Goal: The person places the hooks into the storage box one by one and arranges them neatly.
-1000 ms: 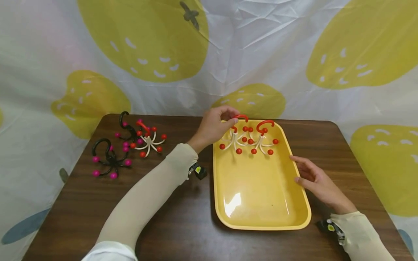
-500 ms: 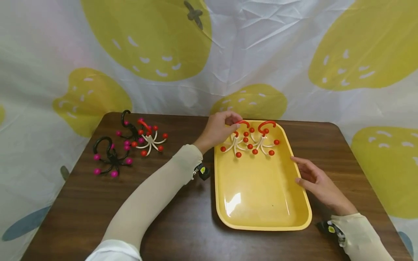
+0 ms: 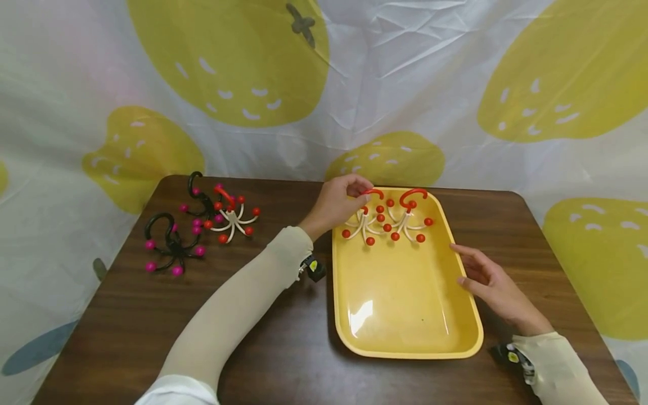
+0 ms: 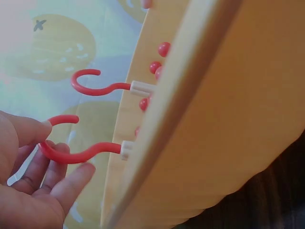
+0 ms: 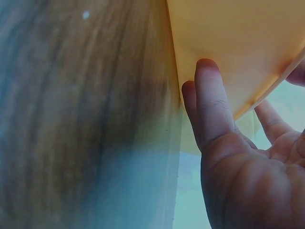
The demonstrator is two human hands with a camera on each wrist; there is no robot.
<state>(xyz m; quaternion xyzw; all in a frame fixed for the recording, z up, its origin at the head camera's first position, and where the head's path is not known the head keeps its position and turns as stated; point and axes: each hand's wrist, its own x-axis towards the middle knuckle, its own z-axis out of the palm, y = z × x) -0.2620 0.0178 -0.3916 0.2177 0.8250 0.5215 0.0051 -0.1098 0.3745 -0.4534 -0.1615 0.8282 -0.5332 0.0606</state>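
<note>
From the head camera, can see the left hand (image 3: 339, 201) at the far-left corner of the yellow tray (image 3: 390, 292), with fingers curled loosely round the red hook (image 3: 375, 192) of a white hanger (image 3: 364, 220) upright inside. Can spot a matching hanger (image 3: 406, 218) right beside it, near the tray's far-right corner. Also got the right hand (image 3: 498, 288), relaxed and slightly spread, touching the tray's right edge. Over toward the desk's (image 3: 278, 354) far-left corner, can see a third hanger (image 3: 232, 217), partly covering a rear black hanger (image 3: 205, 208), plus a front black hanger (image 3: 174, 247) near the left edge. From the left wrist, get a closer look at that curled hold, but can't tell how firm; can't see most of either hanger behind the tray wall. From the right wrist, can see two straight fingers (image 5: 212, 98) against the tray's outer wall, plus another fingertip cut off at right.
</note>
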